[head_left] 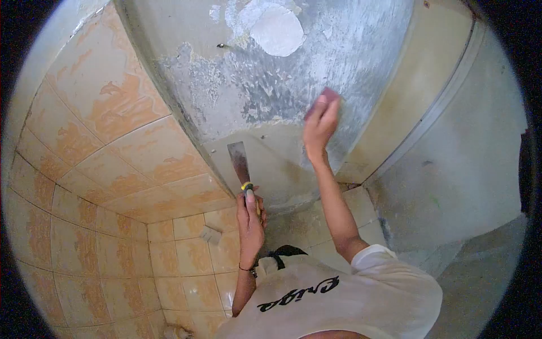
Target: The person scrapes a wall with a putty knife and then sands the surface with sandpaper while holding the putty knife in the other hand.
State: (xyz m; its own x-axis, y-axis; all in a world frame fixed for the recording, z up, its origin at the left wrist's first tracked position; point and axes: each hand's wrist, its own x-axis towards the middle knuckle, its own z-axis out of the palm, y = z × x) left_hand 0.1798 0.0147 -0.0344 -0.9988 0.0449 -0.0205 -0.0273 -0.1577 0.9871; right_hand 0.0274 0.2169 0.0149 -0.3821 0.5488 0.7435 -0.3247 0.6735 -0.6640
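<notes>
Rubbing down the worn grey surface (271,93) appears to be the step in hand, as judged from where I stand in the room. The right hand (322,125), right of centre in the frame, holds a small reddish-brown pad (331,96), probably abrasive, pinched between thumb and fingers. The pad seems to lie against the surface, though its blurred edges leave the exact contact uncertain. The left hand (250,217), just below the centre of the frame, has its fingers wrapped around the handle of a scraper (238,158), the thumb laid along the grip. The blade points toward the top of the frame; whether it touches anything cannot be told.

The surface fills the upper middle of the frame. Note the mottled, flaked band left of the pad and the round white patch (276,33) near the top edge; orange-patterned tiles (121,130) border the surface on the left. The work looks partial, since rough flecks remain in the mottled band. A next stroke would call for the pad held flat, with even pressure across those flecks. Should any flake resist, the scraper is ready in the left hand, and its blade would need a low angle to avoid gouging.
</notes>
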